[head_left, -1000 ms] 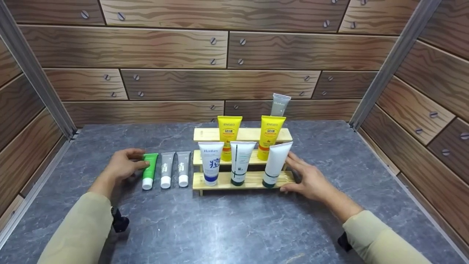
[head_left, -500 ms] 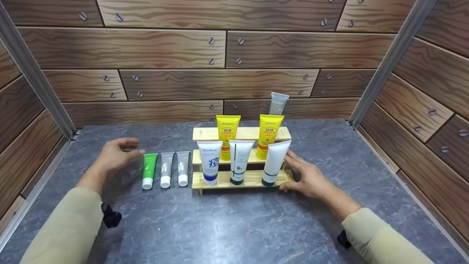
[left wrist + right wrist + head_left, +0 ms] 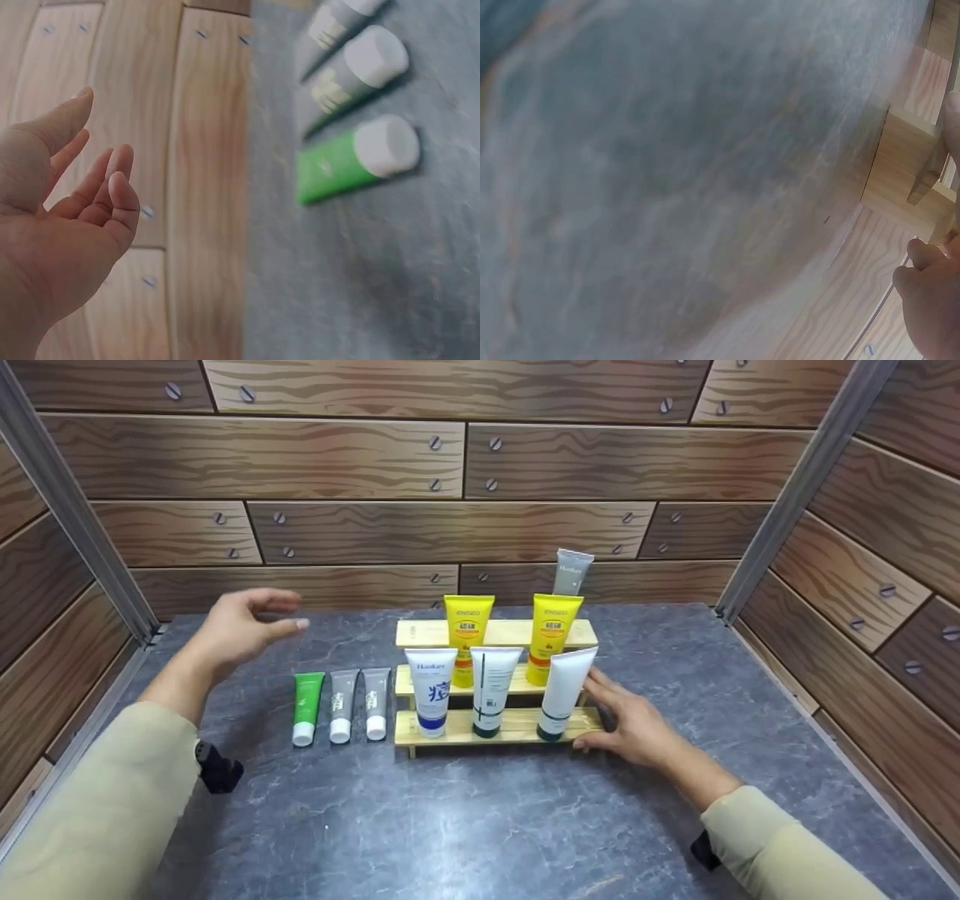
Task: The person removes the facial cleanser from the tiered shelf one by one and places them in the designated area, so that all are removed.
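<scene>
My left hand (image 3: 236,634) is raised at the left, fingers spread and holding nothing. Below it lie a green tube (image 3: 307,697) and two grey tubes (image 3: 342,699) (image 3: 376,697), all white-capped, side by side on the table. My right hand (image 3: 641,727) grips the right end of a stepped wooden rack (image 3: 517,727), thumb at the bottom step, fingers behind. Three white tubes (image 3: 431,686) stand on the bottom step, the rightmost tilted. Two yellow tubes (image 3: 467,630) occupy the middle step. A grey tube (image 3: 573,574) rises behind the right yellow one, its lower part hidden.
The grey marbled table (image 3: 450,825) extends in front of the rack. Wood-patterned walls (image 3: 360,532) enclose the back and both sides, with metal posts (image 3: 787,487) at the corners.
My left hand has left the green tube and moved up and away from it. The green tube stays lying beside the grey ones. My right hand keeps its place at the rack.
</scene>
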`<state>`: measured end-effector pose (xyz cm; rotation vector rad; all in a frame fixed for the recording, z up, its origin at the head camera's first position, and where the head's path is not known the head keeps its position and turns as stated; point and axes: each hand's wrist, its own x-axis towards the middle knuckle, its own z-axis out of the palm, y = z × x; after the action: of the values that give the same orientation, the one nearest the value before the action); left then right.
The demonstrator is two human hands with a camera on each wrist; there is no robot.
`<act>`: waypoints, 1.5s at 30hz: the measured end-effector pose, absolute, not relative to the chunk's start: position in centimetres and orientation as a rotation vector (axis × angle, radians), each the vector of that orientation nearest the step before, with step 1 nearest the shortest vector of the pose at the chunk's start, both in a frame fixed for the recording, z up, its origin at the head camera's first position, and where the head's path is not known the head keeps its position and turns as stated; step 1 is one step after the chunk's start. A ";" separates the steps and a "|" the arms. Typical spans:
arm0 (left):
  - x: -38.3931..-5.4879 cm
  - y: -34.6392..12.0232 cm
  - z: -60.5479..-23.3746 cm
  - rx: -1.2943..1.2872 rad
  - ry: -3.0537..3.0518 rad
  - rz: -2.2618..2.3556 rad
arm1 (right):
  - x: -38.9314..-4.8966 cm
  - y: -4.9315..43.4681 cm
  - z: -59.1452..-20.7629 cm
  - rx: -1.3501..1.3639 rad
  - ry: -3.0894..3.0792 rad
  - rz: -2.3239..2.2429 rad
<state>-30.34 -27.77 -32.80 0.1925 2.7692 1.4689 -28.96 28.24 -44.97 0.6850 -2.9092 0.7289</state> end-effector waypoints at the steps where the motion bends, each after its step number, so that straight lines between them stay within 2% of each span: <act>1: -30.4 -27.4 -32.2 0.212 2.780 1.463 | -28.9 28.3 -45.0 0.685 -2.909 0.730; 13: -30.6 -21.0 -25.3 0.468 2.816 1.427 | -28.5 28.7 -45.7 0.695 -2.866 0.735; 23: -32.1 -14.6 -21.9 0.657 2.759 1.394 | -28.5 28.6 -45.7 0.660 -2.915 0.748; 37: -33.8 -6.5 -20.6 0.784 2.610 1.477 | -28.8 28.2 -45.0 0.719 -2.879 0.748; 45: -34.9 -2.5 -22.0 0.861 2.653 1.390 | -28.6 28.3 -45.0 0.716 -2.892 0.775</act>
<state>-34.92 -2.45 -22.04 0.8610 2.6531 1.3898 -28.61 28.27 -44.97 0.7161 -2.8916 0.7754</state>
